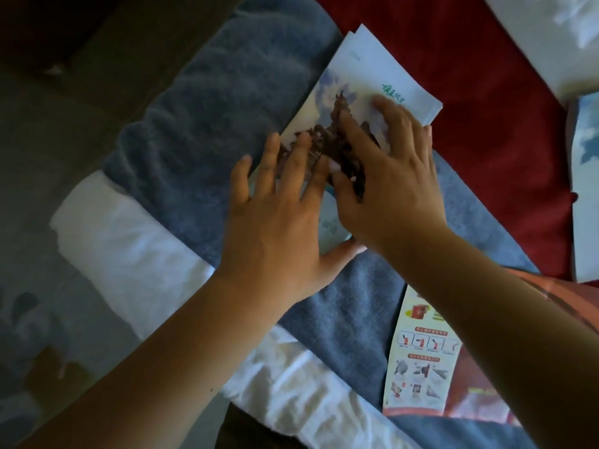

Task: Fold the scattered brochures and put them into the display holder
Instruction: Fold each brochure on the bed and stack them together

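Note:
A folded brochure (363, 76) with a pale sky picture, a dark building and green writing lies on a blue towel (207, 118). My left hand (278, 218) rests flat on its near end, fingers spread. My right hand (392, 179) presses flat on its middle, fingers apart and overlapping my left fingertips. Much of the brochure's lower half is hidden under both hands. A second brochure (421, 361), cream and red with small pictures, lies unfolded by my right forearm. No display holder is in view.
A red cloth (479, 102) covers the surface to the right. Another sky-printed brochure (586, 189) lies at the right edge, and white paper (544, 37) at the top right. White bedding (129, 251) lies under the towel's near edge. The floor at left is dim.

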`<state>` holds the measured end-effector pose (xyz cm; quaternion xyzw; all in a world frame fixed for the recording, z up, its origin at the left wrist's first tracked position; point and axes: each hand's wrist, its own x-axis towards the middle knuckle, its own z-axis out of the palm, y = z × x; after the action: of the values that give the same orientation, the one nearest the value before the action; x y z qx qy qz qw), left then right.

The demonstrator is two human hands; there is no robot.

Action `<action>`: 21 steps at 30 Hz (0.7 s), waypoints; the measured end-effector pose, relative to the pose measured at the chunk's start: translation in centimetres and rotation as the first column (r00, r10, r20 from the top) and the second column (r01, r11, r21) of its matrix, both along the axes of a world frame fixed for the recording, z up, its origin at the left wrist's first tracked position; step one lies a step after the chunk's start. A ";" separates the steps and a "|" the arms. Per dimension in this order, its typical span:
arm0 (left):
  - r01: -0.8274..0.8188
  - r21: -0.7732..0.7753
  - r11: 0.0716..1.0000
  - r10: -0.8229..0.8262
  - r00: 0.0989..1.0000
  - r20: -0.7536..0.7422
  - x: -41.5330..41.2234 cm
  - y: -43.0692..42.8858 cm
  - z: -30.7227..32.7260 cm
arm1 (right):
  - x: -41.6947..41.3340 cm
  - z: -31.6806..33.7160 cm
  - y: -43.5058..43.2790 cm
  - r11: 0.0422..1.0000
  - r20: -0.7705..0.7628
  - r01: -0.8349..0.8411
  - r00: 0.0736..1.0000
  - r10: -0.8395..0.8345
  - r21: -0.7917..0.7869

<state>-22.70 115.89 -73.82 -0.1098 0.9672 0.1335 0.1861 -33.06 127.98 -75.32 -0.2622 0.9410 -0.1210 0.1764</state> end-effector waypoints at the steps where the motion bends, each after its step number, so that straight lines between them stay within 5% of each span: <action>1: -0.004 0.022 1.000 0.005 1.000 -0.008 -0.1 -0.1 0.3 | -0.3 0.5 -0.3 0.998 0.047 -0.026 0.999 0.024 0.058; 6: 0.006 0.080 0.997 -0.015 0.993 0.120 -0.5 0.3 -0.2 | -1.6 1.6 -1.2 0.943 0.236 -0.177 0.965 0.110 0.282; 11: 0.061 0.033 0.998 -0.068 0.953 0.295 -2.2 0.2 -1.9 | -1.9 0.2 -2.7 0.930 0.293 -0.167 0.954 0.069 0.326; 21: 0.081 -0.070 0.994 -0.044 0.905 0.423 -3.8 0.5 -3.2 | -1.7 -3.4 -2.7 0.986 0.327 -0.041 0.945 -0.015 0.164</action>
<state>-26.49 116.40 -77.06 -0.1126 0.9123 0.0588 0.3893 -34.78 125.32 -78.74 -0.2286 0.9038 -0.0818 0.3525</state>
